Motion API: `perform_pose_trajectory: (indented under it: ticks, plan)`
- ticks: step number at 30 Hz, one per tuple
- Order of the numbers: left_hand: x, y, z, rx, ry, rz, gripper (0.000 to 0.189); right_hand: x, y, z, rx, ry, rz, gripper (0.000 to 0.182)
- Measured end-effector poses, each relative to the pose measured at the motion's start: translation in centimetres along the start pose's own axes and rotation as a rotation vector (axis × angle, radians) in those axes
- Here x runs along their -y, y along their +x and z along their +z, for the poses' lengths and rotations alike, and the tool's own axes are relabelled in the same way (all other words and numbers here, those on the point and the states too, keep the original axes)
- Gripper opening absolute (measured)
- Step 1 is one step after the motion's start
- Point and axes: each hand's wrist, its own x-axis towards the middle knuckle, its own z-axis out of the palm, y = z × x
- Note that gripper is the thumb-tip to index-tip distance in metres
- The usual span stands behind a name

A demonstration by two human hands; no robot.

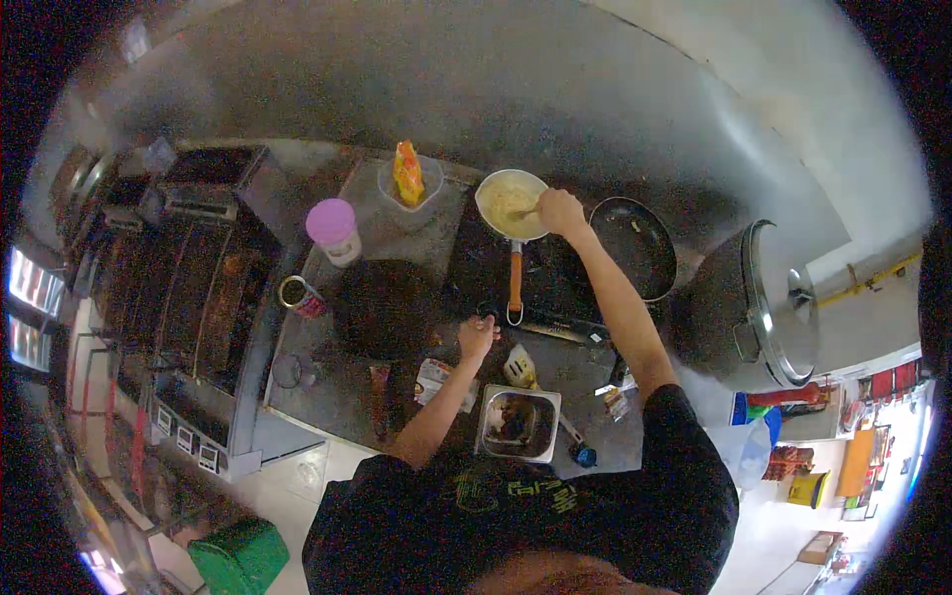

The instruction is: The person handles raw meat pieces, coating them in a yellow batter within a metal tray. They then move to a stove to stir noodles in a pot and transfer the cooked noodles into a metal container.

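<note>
A white saucepan (494,190) with a wooden handle (515,279) sits on the black stove (476,260). Pale yellow, lumpy food (508,202) fills part of it. My right hand (561,211) is over the pan's right rim, closed on a utensil (523,214) whose end dips into the food; its exact kind is unclear. Below the pan handle, my left hand (477,336) has its fingers at a dark round knob (487,307) on the stove front. Right of the pan, a black frying pan (634,249) tilts on the stove with small food bits inside.
Nearest me is a steel container (520,394) with dark residue, beside a slotted turner (519,366) and an opened packet (439,383). Leftward stand an open tin (301,296), a pink-lidded jar (332,227) and a clear bowl (428,167) holding a yellow packet. A large lidded pot (714,305) is at right.
</note>
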Motion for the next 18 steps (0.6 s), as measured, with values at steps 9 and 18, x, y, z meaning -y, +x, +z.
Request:
perform_pose_trajectory:
  ticks: [9,18]
  plan:
    - [-0.6,-0.3,0.1,-0.003,-0.156,-0.03,0.023,2.4,-1.1,-2.2,-0.006,-0.234,0.09,0.02]
    - [-2.7,-1.1,0.0,-0.09,1.082,0.661,0.028,1.0,-1.4,-5.4,-0.046,-0.231,0.148,0.019]
